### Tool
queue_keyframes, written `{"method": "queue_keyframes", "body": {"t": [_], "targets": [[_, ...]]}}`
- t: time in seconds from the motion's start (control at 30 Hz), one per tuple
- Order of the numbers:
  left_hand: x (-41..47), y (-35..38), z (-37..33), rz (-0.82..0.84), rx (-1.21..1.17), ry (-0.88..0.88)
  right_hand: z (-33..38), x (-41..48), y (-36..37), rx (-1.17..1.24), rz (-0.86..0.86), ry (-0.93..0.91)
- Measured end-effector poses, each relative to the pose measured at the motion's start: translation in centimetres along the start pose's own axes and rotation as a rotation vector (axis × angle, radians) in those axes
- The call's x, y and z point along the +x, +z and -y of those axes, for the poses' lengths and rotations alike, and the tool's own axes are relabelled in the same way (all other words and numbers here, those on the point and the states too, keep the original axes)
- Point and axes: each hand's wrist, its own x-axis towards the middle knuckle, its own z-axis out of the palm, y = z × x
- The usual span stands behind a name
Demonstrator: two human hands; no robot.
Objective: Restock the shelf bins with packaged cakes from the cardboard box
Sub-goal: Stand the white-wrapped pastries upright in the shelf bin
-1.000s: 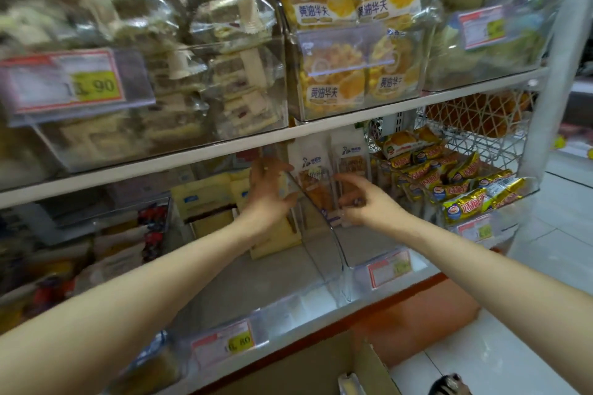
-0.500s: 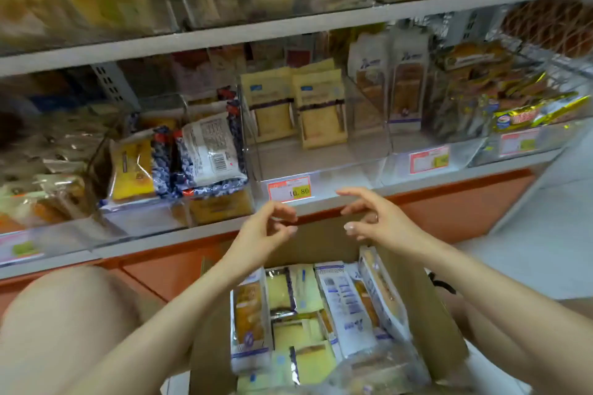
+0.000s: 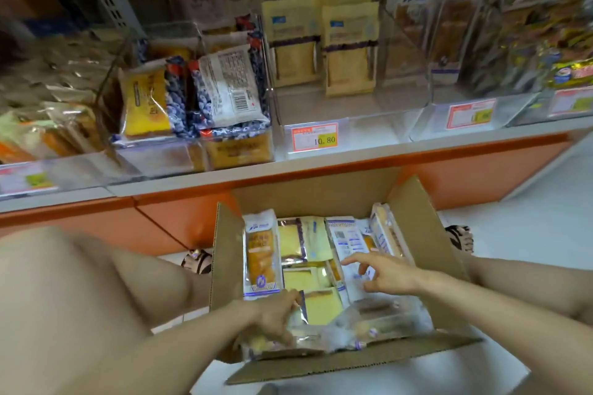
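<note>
Change: both hands are dropping from shelf height into the box, and the view is tilting down with them.
Left hand: fingers are curling down onto a clear pack in the near left corner; a firm grip cannot be confirmed.
Right hand: fingers are spreading, relaxed, over a white pack; it is holding nothing.
Cakes: lying packed in the box, on the floor below the shelf.
Progress: early, judging by the full box. The bin above the 10.80 tag is showing two packs at the back and bare space in front.
Remaining: lifting packs and filling bins.
</note>
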Motion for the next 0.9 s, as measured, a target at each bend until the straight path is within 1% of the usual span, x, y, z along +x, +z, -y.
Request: {"method": "queue_keyframes", "body": {"t": [0.1, 0.17, 0.23, 0.27, 0.3, 0.37, 0.43, 0.53, 0.63, 0.73, 0.8, 0.83, 0.9], "targets": [[0.9, 0.9, 1.1, 0.069, -0.046, 0.009, -1.1, 0.2, 0.7, 0.013, 0.046, 0.026], [1.2, 0.5, 1.5, 0.158, -0.101, -0.012, -1.6, 0.3, 0.9, -0.013, 0.065, 0.031], [1.3, 0.3, 1.4, 0.253, -0.079, -0.026, -1.9, 0.3, 1.1, -0.018, 0.087, 0.036], [1.3, 0.3, 1.3, 0.248, -0.032, -0.015, -2.0, 0.3, 1.1, -0.014, 0.099, 0.038], [1.3, 0.3, 1.2, 0.194, 0.023, 0.008, -2.0, 0.4, 1.1, -0.012, 0.111, 0.039], [1.2, -0.1, 1.0, 0.027, 0.116, 0.044, -2.0, 0.6, 1.0, -0.019, 0.132, 0.033], [1.0, -0.6, 1.1, -0.058, 0.160, 0.034, -1.8, 0.7, 0.9, -0.011, 0.137, 0.030], [0.9, -0.5, 1.5, -0.026, 0.262, 0.007, -1.5, 0.7, 0.9, 0.027, 0.141, 0.039], [0.9, -0.5, 1.2, -0.060, 0.320, 0.036, -1.4, 0.6, 1.0, 0.074, 0.154, 0.053], [0.3, -2.7, 0.4, -0.135, 0.214, 0.053, -1.4, 0.7, 1.0, 0.149, 0.129, 0.062], [-0.2, -4.9, 0.3, -0.248, 0.064, 0.080, -1.4, 1.2, 0.7, 0.266, 0.047, 0.084], [-0.4, -5.8, 0.4, -0.314, -0.061, 0.089, -1.5, 1.5, 0.4, 0.358, -0.016, 0.104], [-0.7, -7.2, 0.6, -0.422, -0.398, 0.095, -1.7, 1.9, -0.7, 0.554, -0.153, 0.151]]}}
